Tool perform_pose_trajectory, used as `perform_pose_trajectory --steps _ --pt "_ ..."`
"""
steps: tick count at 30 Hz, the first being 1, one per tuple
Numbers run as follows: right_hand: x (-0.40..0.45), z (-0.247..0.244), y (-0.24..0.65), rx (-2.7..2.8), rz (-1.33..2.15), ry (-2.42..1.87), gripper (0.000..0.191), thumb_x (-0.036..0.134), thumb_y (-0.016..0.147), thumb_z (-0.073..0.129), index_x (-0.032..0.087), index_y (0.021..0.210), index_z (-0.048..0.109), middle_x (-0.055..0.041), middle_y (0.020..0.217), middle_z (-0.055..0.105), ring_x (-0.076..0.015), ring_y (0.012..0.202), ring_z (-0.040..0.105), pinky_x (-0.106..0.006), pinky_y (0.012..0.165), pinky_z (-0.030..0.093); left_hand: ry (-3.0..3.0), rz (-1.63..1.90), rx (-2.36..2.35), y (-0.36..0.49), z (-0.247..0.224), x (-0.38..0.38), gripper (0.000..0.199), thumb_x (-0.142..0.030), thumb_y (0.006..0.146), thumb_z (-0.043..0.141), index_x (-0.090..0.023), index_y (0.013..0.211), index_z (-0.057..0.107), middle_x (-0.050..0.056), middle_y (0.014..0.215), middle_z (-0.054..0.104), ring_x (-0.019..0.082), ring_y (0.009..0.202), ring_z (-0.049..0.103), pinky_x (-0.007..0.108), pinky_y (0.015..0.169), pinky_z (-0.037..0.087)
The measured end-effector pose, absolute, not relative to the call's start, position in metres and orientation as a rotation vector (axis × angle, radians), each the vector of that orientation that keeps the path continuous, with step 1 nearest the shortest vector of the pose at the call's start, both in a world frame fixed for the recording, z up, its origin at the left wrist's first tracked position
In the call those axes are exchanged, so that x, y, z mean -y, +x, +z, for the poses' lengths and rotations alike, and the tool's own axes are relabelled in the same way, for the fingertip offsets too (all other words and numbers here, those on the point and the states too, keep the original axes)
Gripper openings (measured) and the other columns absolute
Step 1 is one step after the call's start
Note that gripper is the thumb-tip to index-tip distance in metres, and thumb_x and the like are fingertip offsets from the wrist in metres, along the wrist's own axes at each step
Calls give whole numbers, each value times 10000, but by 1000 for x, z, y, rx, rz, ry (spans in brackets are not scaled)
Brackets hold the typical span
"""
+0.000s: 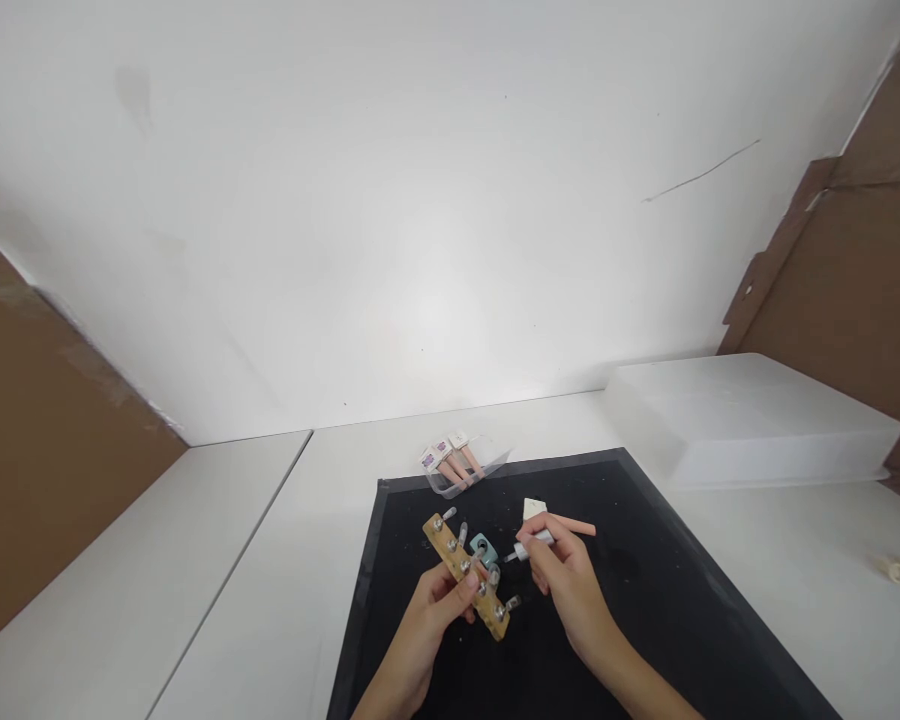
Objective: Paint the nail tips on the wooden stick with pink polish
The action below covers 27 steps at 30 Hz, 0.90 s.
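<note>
My left hand (442,600) is closed round a wooden strip (450,547), which is tilted over the black mat. Several metal clips with small clear tips stick out along the strip. Between the fingers of my right hand (559,562) is a small brush with a white handle (532,541), its dark tip close to the strip's right side. A teal bottle (484,550) with a round opening stands just behind the strip. Beyond my right hand lie a white piece (534,508) and a peach-coloured stick (576,525), partly hidden by the fingers.
A clear tray (444,490) with several peach-handled packaged items is at the mat's back edge. The black mat (675,600) lies on a white table (270,620). A translucent plastic box (757,420) stands at the back right. Beige rings (898,570) lie at far right.
</note>
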State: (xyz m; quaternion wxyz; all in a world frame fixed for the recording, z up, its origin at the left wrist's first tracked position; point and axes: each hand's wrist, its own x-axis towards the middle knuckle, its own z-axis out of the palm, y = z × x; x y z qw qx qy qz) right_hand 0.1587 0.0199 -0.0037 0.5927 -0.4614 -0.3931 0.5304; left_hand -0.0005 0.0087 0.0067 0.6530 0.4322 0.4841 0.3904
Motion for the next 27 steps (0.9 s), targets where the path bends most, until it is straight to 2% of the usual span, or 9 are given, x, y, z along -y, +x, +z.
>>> perform_pose_trajectory --steps 8,27 --pt "-20 1 159 781 1357 -1021 249 318 698 579 192 554 418 95 499 273 -52 399 170 -191 381 181 965 900 -1094 -3 -2 -13 410 -515 617 689 -136 774 692 40 730 583 129 623 430 266 608 337" --pt "-19 -2 156 896 1429 -1034 286 394 708 612 193 600 440 109 467 268 -50 379 184 -195 372 155 939 928 -1129 -1 6 -11 389 -504 625 688 -141 762 688 39 719 589 133 622 444 273 623 342"
